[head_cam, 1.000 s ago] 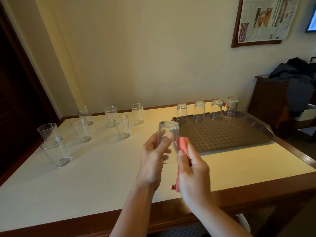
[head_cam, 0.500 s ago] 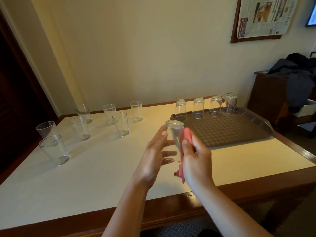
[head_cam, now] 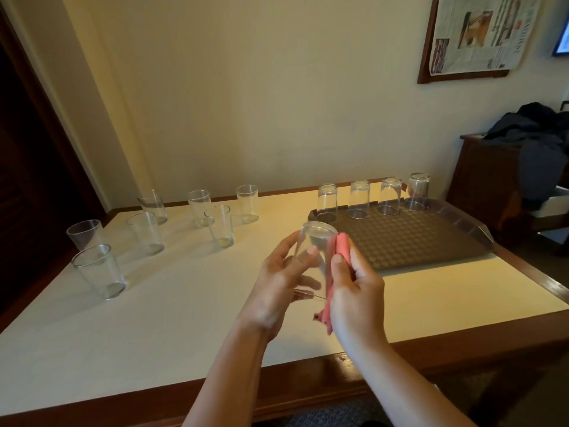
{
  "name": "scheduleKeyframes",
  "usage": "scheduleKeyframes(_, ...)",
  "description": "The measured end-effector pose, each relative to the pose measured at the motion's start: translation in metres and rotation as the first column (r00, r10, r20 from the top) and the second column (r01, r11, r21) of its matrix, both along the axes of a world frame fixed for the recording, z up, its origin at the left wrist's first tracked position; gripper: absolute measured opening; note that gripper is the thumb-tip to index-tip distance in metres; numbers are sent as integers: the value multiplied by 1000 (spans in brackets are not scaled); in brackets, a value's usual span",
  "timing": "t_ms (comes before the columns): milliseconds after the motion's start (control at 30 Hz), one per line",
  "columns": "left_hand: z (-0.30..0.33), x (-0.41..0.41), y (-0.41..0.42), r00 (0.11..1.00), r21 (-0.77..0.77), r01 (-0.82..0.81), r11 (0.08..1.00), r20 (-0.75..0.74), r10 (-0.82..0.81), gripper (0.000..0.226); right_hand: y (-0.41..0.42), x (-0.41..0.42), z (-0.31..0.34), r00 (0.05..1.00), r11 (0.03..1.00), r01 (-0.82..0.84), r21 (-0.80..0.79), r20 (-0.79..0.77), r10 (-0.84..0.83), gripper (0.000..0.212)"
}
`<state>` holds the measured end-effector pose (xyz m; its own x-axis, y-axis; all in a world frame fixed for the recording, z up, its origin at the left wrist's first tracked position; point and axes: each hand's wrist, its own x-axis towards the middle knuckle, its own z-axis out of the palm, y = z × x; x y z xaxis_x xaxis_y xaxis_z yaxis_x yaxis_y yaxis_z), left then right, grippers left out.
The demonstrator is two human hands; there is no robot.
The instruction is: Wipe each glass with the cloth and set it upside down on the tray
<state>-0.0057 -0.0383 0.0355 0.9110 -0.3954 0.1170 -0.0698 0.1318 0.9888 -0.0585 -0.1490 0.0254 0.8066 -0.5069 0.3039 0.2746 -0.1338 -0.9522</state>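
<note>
A clear glass (head_cam: 315,241) is upside down, its base up, above the table between my hands. My left hand (head_cam: 280,285) holds its left side with curled fingers. My right hand (head_cam: 354,291) grips a pink cloth (head_cam: 340,252) and presses it against the glass's right side. The dark brown tray (head_cam: 409,238) lies just beyond, to the right. Several glasses (head_cam: 358,198) stand upside down in a row along its far edge. Several upright glasses (head_cam: 220,226) stand on the table's left half.
The white-topped table (head_cam: 184,303) has a wooden rim. A wooden cabinet (head_cam: 492,177) with dark clothes piled on it stands at the right. A framed newspaper (head_cam: 480,32) hangs on the wall. A dark doorway is at the left.
The glass and both hands have stayed nearly in place. My left fingers have shifted around the glass, and the cloth has slid slightly along its side.
</note>
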Motion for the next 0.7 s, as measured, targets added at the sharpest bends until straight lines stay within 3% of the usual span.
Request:
scheduleKeyframes(100,4,5,-1,996,1,-77,997,33,77,51,15,-11,-2,999,999,-39,-17,20,39,38)
scheduleKeyframes(200,7,6,2,998,26,59,998,-39,-58,33,2,4,7,1000,1000,15,-15,-14,-15,41)
scheduleKeyframes(267,9,7,5,995,23,98,995,-9,-98,26,-7,11,16,999,999,25,22,-22,-25,42)
scheduleKeyframes(433,8,9,2,987,79,-92,993,142,80,63,18,-9,3,999,999,-27,-37,30,29,41)
scheduleKeyframes(567,9,2,8,997,162,72,984,9,-75,24,1,2,4,999,997,33,-69,-2,-34,41)
scheduleKeyframes(667,8,1,9,997,108,69,992,26,-72,15,-9,8,9,999,999,32,-41,-13,-32,42)
scheduleKeyframes(700,8,1,7,999,77,32,997,37,-35,23,-3,4,7,1000,999,11,-50,9,-10,40)
